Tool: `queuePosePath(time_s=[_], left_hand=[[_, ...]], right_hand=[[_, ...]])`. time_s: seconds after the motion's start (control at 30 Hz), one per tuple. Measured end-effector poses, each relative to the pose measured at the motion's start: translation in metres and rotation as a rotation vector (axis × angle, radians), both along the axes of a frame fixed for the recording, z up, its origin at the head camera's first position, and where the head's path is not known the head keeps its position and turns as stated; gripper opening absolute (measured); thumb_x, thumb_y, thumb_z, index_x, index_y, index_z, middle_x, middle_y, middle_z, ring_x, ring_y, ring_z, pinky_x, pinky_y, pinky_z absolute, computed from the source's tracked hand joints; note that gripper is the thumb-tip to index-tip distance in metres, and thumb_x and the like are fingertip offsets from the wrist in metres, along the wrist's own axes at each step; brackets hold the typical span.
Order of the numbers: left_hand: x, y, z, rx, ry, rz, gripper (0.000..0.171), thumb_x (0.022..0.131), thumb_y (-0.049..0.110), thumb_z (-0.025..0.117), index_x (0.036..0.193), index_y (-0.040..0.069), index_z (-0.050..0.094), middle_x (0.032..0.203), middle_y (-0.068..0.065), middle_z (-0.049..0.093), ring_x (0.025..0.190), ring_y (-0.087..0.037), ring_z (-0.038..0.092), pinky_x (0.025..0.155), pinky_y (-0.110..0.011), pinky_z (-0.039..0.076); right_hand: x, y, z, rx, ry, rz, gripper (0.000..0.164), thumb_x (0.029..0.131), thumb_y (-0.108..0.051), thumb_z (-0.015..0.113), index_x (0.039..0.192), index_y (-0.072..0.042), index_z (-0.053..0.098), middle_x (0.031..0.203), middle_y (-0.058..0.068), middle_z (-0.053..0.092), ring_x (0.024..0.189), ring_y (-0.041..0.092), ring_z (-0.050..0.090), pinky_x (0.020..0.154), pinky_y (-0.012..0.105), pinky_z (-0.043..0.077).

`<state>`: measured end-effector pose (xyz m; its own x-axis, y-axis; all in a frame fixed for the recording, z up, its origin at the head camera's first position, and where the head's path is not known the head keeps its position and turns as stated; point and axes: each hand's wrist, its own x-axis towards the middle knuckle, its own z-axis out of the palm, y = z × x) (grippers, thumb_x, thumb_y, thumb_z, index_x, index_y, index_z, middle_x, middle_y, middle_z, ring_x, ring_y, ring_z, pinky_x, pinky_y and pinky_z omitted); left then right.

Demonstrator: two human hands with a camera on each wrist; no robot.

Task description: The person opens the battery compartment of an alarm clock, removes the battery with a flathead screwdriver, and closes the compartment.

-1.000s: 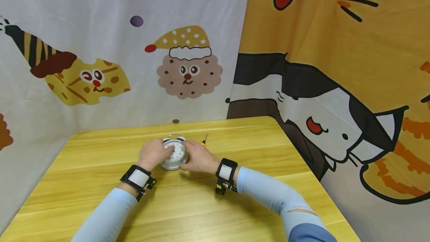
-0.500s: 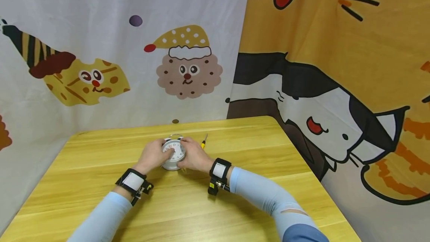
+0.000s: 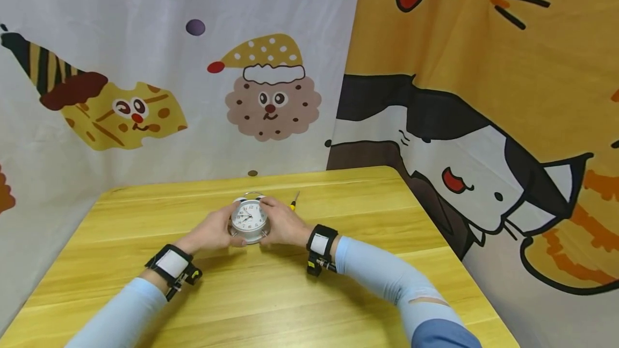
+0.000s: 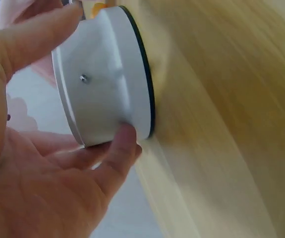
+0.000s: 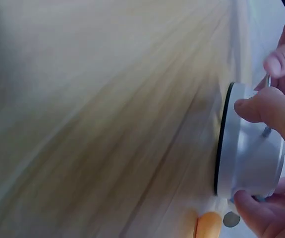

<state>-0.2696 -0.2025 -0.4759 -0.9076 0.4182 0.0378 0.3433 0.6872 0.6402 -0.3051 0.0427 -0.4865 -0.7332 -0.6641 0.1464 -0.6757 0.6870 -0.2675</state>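
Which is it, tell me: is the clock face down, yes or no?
No, the clock shows its numbered dial to the head camera.

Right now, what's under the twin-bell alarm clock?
The wood-grain tabletop lies beneath the twin-bell alarm clock, whose black back rim faces it. The back itself and the patch directly underneath are covered, so I can't tell whether anything else is there.

The dial (image 3: 249, 217) of the alarm clock (image 3: 250, 236) carries dark hour numerals (image 3: 251, 209) in a ring, with 12 at the top; many of the others are too small in the head view to read surely.
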Motion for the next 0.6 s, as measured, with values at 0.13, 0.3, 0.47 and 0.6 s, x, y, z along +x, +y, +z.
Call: queuePosePath(time_s=[0.13,0.3,0.47,0.6], left_hand=[[0.0015,-0.0040,-0.0030,-0.037,0.048,-0.023,0.118,0.075,0.008,0.100,0.170,-0.011,0.033,0.166,-0.035,0.053,0.148,-0.052,0.059,0.125,-0.067,0.047],[0.0018,-0.0067,-0.0064,-0.036,0.093,-0.030,0.100,0.079,-0.004,0.089,0.167,-0.007,0.042,0.166,-0.032,0.054,0.138,-0.045,0.067,0.116,-0.062,0.057],[0.0009,-0.0067,-0.0073,-0.039,0.093,-0.016,0.095,0.082,-0.003,0.087,0.166,-0.006,0.045,0.169,-0.032,0.051,0.139,-0.048,0.067,0.116,-0.062,0.056],[-0.0003,-0.0063,-0.0067,-0.061,0.088,-0.011,0.096,0.083,0.000,0.088,0.167,-0.009,0.042,0.171,-0.035,0.046,0.144,-0.052,0.063,0.120,-0.064,0.053]], right_hand=[[-0.0021,0.0035,-0.0007,0.029,0.039,0.037,0.104,0.082,-0.035,0.101,0.164,0.004,0.051,0.173,0.018,0.052,0.152,0.033,0.062,0.125,0.037,0.051],[-0.0028,0.0062,0.0011,0.062,0.082,0.056,0.097,0.084,-0.035,0.098,0.162,0.003,0.055,0.171,0.019,0.056,0.150,0.032,0.065,0.122,0.035,0.054],[-0.0040,0.0073,0.0030,0.075,0.076,0.060,0.094,0.085,-0.035,0.097,0.162,0.001,0.056,0.172,0.019,0.054,0.152,0.031,0.064,0.122,0.034,0.053],[-0.0048,0.0079,0.0021,0.078,0.076,0.062,0.092,0.086,-0.036,0.096,0.162,0.000,0.056,0.173,0.019,0.053,0.150,0.031,0.065,0.120,0.034,0.054]])
